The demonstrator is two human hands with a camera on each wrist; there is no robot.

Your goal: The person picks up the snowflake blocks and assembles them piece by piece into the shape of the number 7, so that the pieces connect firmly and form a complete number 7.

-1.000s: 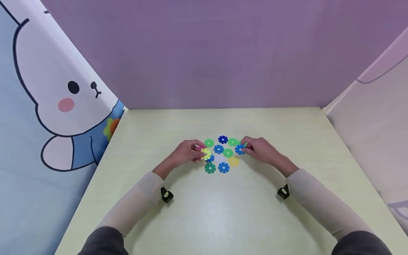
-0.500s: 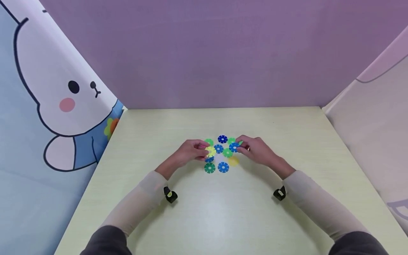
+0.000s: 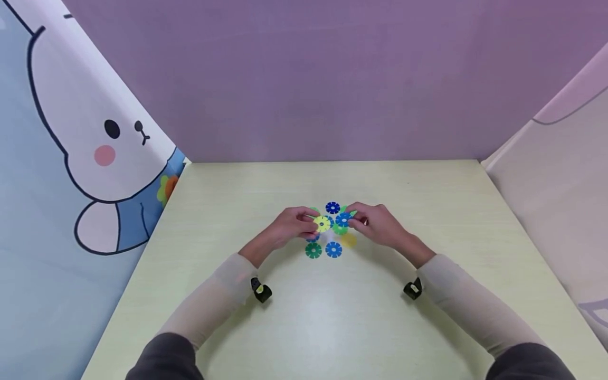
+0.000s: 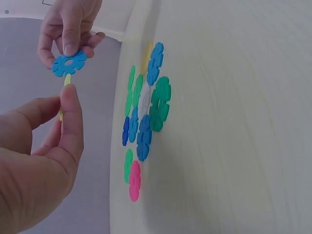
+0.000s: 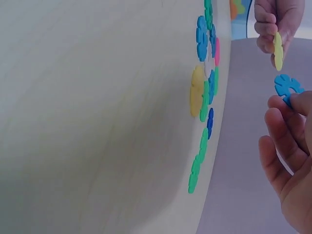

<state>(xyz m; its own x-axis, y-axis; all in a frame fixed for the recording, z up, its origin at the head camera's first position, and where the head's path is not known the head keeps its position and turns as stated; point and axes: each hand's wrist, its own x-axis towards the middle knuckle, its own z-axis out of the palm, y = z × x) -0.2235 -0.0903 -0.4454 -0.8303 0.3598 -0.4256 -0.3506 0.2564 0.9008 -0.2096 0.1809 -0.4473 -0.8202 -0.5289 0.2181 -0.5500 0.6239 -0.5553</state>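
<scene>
My left hand [image 3: 295,227] pinches a yellow notched snowflake disc [image 3: 325,228] between thumb and fingers, above the table. Opposite it, my right hand [image 3: 380,226] pinches a blue snowflake disc [image 3: 341,223] by its edge. In the left wrist view the yellow disc [image 4: 67,79], seen nearly edge-on, appears right at the rim of the blue disc [image 4: 58,68]. A small gap shows between the blue disc [image 5: 282,87] and the yellow disc [image 5: 278,51] in the right wrist view. Both discs are off the table, and they do not look joined.
Below the hands, loose discs lie on the pale tabletop [image 3: 313,316]: a dark green disc [image 3: 309,251], a blue one [image 3: 329,251], a dark blue one [image 3: 329,209], a pink one [image 4: 135,181] and several more. A purple panel [image 3: 332,84] stands behind the table.
Both hands have moved toward each other, the left going right with the yellow disc and the right going left with the blue disc. The discs are now close together.
</scene>
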